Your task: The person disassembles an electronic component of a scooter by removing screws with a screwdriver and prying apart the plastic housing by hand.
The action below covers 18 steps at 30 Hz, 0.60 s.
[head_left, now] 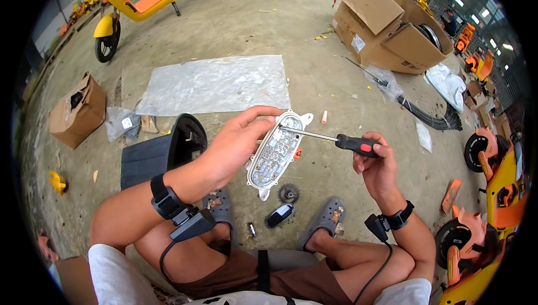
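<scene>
In the head view, an oval metal plate sits at the centre of the frame, tilted, its long axis running from upper right to lower left. It is pale grey with a raised rim, small bumps round the edge and a lug at each end; the recessed face is mottled and shiny. The left hand pinches its upper left edge between thumb and fingers. Right of centre, the right hand is closed round the handle of a screwdriver — black with a red patch — whose thin steel shaft reaches over to the plate's upper part.

Below the plate lie a dark toothed gear and a rounded black part; left of it stands a smooth black plastic shell. The concrete floor is stained and littered, with a creased translucent sheet above centre. A cardboard box gapes at upper right; a yellow-and-orange scooter stands at upper left.
</scene>
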Motion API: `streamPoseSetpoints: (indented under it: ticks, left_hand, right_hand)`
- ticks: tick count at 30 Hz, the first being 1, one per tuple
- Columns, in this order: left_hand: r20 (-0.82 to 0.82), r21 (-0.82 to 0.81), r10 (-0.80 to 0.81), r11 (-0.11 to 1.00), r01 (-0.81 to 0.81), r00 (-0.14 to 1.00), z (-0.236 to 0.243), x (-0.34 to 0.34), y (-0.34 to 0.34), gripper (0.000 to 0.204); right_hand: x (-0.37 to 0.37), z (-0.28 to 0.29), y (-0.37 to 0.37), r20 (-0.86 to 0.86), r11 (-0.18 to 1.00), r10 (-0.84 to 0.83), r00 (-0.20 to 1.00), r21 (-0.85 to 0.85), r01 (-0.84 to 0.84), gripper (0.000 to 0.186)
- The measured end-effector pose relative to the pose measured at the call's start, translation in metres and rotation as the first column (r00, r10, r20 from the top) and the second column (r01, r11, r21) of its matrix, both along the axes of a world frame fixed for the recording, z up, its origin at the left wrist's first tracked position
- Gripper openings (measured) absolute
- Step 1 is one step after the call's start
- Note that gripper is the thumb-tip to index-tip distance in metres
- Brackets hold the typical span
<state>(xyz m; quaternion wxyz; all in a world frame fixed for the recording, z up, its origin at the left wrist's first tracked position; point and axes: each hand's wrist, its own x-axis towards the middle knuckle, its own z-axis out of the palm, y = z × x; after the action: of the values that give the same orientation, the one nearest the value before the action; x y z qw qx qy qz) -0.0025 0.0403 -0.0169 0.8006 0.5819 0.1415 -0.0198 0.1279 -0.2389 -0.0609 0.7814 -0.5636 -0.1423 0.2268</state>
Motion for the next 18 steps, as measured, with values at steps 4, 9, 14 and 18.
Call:
streamPoseSetpoints:
  ticks: [4, 9, 14, 18]
  left_hand:
    - [-0.047, -0.035, 0.017, 0.999, -0.018, 0.999, 0.0079, -0.0013, -0.0055, 0.027]
    - [-0.024, -0.039, 0.024, 0.999, -0.025, 0.999, 0.0080, -0.0020, -0.0057, 0.026]
    - [-0.024, -0.023, 0.020, 1.000, -0.020, 1.000, 0.0074, -0.0020, -0.0053, 0.026]
    - [-0.031, 0.011, 0.008, 1.000, -0.008, 0.999, 0.0034, -0.0013, -0.0028, 0.026]
  right_hand:
    - [0.0010, -0.0006, -0.0014, -0.001, 1.000, -0.001, 1.000, -0.006, 0.001, 0.032]
    - [0.0011, 0.0013, -0.0023, 0.010, 1.000, -0.002, 1.000, -0.022, 0.002, 0.032]
    - [-0.0011, 0.0034, 0.0017, 0.056, 0.996, -0.044, 0.997, -0.080, 0.048, 0.032]
    - [-0.0002, 0.0056, -0.0017, 0.080, 0.999, 0.007, 0.997, -0.043, -0.004, 0.031]
